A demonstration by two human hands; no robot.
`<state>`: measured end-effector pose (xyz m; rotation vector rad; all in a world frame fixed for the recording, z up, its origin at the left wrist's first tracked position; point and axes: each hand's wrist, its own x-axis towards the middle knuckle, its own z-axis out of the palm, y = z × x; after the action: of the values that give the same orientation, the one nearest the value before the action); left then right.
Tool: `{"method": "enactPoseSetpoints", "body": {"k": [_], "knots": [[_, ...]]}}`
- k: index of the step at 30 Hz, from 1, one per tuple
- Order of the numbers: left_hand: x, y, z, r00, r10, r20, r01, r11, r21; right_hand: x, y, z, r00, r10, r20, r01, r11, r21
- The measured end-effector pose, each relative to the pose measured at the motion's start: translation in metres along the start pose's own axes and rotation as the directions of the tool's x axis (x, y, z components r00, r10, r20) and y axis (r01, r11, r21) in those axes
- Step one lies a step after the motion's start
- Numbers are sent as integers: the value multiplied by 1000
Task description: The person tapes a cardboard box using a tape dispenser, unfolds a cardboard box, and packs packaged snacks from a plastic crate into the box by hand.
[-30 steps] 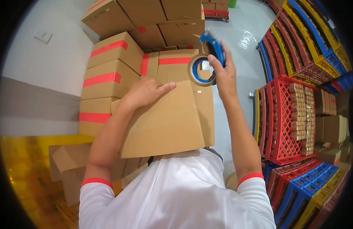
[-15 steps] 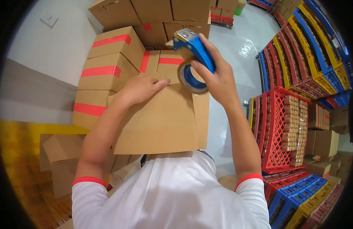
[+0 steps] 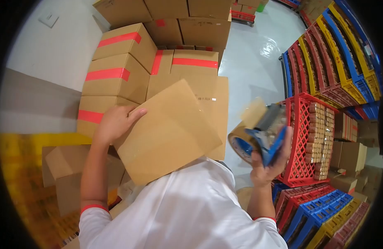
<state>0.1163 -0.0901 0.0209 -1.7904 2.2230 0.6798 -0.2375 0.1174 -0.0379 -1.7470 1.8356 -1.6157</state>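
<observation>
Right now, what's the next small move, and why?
Probably swing the tape dispenser in over the cardboard: the right hand has it off to the side, with what looks like a loose tape end sticking out, while the left hand holds the cardboard's edge.

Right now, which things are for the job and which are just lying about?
Probably for the job:
tape dispenser, in the right hand
brown cardboard, under the left hand

Seem just nearby, untouched:
red crate
stacked coloured crates
wall plate
</observation>
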Motion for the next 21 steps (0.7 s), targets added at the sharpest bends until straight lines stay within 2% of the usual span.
{"method": "enactPoseSetpoints", "body": {"k": [1,2,3,5,7,10,12,13,14,15,16,17,19,20,21], "knots": [[-4,-5,2,1000,8,-1,-8,1000,2,1,-1,1,997,57,-61,-56,998,14],[-8,-13,5,999,-41,-30,41,999,-10,5,-6,1,980,27,-195,-17,998,54],[-10,-18,7,994,-93,-57,92,995,-26,4,-5,2,971,18,-237,-1,998,68],[-14,-20,10,993,-95,-77,94,996,-9,0,-5,3,948,-2,-319,33,995,92],[-16,-21,11,990,-100,-101,102,995,6,-5,8,13,976,-153,-152,161,986,43],[-16,-21,11,988,-110,-107,116,992,56,-3,22,46,961,-266,73,265,964,22],[-16,-24,14,981,-34,-189,33,999,-5,3,20,55,966,-253,48,250,967,58],[-19,-18,14,980,-44,-196,44,999,-6,10,11,51,980,-170,100,163,984,68],[-23,-5,15,927,99,-362,-134,988,-72,15,4,46,983,-129,127,121,990,75],[-26,9,14,822,216,-527,-316,943,-105,19,-2,42,984,-89,155,77,994,80],[-30,24,7,851,286,-440,-430,861,-273,21,-4,36,961,-243,130,231,968,102],[-36,40,-2,857,367,-362,-504,742,-442,26,-11,34,938,-329,105,320,943,97],[-44,66,-3,832,497,-246,-471,397,-788,36,-25,31,869,-492,51,488,870,73],[-49,78,-3,835,488,-253,-471,399,-787,40,-31,30,872,-468,141,476,879,-25],[-54,88,-3,825,542,-159,-260,114,-959,42,-33,30,873,-432,226,466,876,-127]]}}
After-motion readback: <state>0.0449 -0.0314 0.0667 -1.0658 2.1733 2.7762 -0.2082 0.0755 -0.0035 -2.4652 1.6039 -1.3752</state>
